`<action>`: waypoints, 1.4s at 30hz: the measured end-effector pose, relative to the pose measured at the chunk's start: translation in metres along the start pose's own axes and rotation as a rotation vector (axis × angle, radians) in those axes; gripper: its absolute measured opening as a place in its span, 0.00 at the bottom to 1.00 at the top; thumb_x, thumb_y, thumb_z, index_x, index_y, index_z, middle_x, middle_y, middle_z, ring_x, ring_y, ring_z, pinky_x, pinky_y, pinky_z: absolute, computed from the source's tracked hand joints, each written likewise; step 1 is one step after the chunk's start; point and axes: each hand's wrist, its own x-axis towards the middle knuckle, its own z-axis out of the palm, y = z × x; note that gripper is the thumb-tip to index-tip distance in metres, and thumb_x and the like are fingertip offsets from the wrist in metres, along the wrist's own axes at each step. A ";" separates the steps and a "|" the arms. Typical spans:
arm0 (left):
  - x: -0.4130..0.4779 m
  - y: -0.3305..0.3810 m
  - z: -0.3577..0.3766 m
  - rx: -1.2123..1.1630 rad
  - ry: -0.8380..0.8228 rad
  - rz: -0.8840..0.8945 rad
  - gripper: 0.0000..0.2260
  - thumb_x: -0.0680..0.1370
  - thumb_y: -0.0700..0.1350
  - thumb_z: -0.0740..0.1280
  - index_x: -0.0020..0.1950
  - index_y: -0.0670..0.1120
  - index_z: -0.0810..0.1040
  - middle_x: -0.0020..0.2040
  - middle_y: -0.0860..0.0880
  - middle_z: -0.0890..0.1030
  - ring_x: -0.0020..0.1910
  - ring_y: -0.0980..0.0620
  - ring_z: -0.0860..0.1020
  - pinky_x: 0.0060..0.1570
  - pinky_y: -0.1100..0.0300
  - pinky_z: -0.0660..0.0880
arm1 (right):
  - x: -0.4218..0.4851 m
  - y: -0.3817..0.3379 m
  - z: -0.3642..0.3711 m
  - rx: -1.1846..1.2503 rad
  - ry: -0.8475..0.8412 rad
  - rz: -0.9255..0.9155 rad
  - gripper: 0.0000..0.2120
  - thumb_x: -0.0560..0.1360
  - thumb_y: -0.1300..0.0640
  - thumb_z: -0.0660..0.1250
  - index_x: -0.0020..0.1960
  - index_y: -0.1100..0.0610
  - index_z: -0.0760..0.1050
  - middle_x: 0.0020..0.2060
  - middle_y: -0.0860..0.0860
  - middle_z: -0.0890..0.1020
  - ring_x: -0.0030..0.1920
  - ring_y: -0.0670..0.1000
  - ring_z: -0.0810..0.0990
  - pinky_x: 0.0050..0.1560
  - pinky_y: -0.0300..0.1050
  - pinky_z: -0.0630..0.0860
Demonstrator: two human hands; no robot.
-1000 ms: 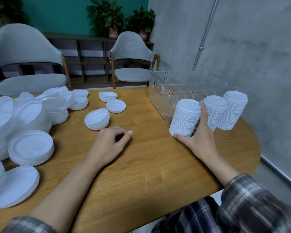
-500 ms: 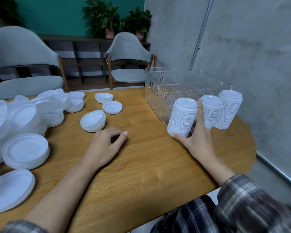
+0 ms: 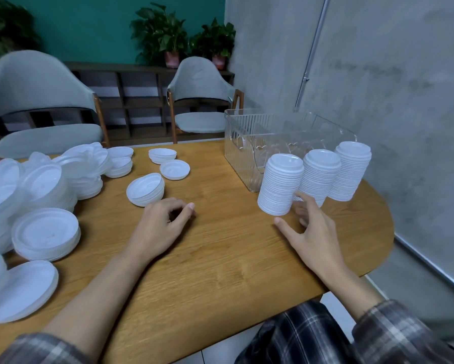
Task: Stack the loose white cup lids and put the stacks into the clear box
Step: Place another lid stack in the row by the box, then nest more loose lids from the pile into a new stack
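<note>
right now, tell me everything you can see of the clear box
The clear box is a see-through plastic bin with ribbed walls, heart shapes on its near side and an open top. It stands upright at the far right of the wooden table. No lids show inside it. Three tall lid stacks stand just before it; contact is unclear.

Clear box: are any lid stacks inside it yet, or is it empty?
Empty: the clear box shows nothing white through its walls. The three tall stacks stand outside it on the table.

matt white plastic lids [image 3: 45, 233], clear ribbed glossy plastic box [image 3: 249, 132], smooth wood-grain table [image 3: 220, 258], plaid cloth sleeve [image 3: 399, 334]
</note>
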 end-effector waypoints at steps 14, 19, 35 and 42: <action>0.001 -0.017 -0.022 0.284 0.419 0.093 0.13 0.76 0.37 0.75 0.59 0.45 0.83 0.54 0.49 0.78 0.56 0.48 0.75 0.57 0.56 0.73 | 0.013 -0.055 0.060 0.042 -0.324 -0.314 0.14 0.77 0.52 0.76 0.62 0.51 0.81 0.55 0.41 0.81 0.58 0.39 0.78 0.62 0.34 0.72; 0.006 -0.029 -0.026 0.332 0.398 -0.010 0.15 0.75 0.42 0.75 0.61 0.48 0.81 0.57 0.51 0.82 0.58 0.45 0.76 0.58 0.43 0.75 | 0.039 -0.075 0.097 0.067 -0.381 -0.374 0.14 0.76 0.54 0.76 0.61 0.53 0.81 0.55 0.43 0.81 0.58 0.39 0.79 0.60 0.27 0.68; 0.007 -0.028 -0.026 0.282 0.487 -0.011 0.12 0.77 0.34 0.75 0.58 0.46 0.84 0.51 0.54 0.85 0.49 0.54 0.83 0.51 0.53 0.80 | 0.085 -0.087 0.161 0.309 -0.369 -0.393 0.21 0.75 0.55 0.78 0.66 0.52 0.79 0.55 0.43 0.80 0.60 0.41 0.79 0.63 0.39 0.76; 0.012 -0.002 -0.027 -0.185 0.565 -0.187 0.10 0.78 0.39 0.76 0.58 0.47 0.84 0.51 0.55 0.86 0.53 0.56 0.83 0.47 0.69 0.77 | 0.085 -0.093 0.150 0.391 -0.414 -0.359 0.40 0.70 0.47 0.82 0.77 0.43 0.66 0.67 0.37 0.72 0.69 0.41 0.73 0.67 0.36 0.74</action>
